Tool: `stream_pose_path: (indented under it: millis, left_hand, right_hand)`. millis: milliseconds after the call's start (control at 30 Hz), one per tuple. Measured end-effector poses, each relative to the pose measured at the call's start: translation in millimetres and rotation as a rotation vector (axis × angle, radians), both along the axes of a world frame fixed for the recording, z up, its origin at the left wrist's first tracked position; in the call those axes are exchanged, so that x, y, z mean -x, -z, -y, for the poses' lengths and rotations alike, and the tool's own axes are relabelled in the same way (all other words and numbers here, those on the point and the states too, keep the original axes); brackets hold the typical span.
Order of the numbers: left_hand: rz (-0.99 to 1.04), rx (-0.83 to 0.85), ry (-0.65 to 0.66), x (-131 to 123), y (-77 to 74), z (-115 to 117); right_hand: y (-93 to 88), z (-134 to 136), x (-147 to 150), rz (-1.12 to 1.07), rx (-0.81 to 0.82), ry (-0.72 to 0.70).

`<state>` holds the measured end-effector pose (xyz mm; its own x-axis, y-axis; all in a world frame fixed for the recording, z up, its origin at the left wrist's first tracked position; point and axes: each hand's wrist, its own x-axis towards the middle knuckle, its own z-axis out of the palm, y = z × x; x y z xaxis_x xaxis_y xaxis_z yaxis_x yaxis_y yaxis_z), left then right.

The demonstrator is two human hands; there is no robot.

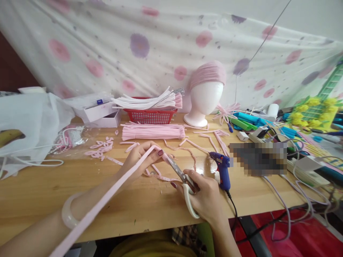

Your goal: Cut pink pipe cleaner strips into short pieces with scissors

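My left hand (pixel 143 157) pinches a long pink pipe cleaner (pixel 107 194) near its bent end, and the rest of it runs down over my forearm toward the lower left. In my right hand (pixel 206 191) is a pair of scissors (pixel 190 200) with white handles. Their blades point up and left, at the pipe cleaner's end by my left fingertips. Whether the blades touch it, I cannot tell. Under my hands a pink measuring tape (pixel 167 178) lies on the table. Small pink loops (pixel 99 148) lie to the left, and a bundle of pink pipe cleaners (pixel 152 132) lies beyond.
A blue glue gun (pixel 222 169) stands right of the scissors, its cord hanging over the table edge. Behind are a red basket (pixel 152 116) with white stems and a white foam head (pixel 205 100) in a pink cap. Cables (pixel 284 200) and a power strip (pixel 308 171) crowd the right.
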<state>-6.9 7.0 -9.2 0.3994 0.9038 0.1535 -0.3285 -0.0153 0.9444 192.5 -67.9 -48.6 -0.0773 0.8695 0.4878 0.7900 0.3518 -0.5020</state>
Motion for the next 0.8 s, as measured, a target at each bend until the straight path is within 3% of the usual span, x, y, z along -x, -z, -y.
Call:
stream_pose_path:
  millis: [400, 600, 800]
  left_hand:
    - [0.017, 0.016, 0.009, 2, -2.2, 1]
    - [-0.115, 0.03, 0.005, 9, 4.5, -2]
    - [-0.078, -0.015, 0.024, 5, -2.3, 2]
  right_hand:
    - [1.7, 0, -1, -0.066, -0.068, 0.008]
    - [-9.8, 4, -3, -0.128, 0.108, 0.004]
    - [-6.4, 2, 2, -0.071, 0.221, -0.061]
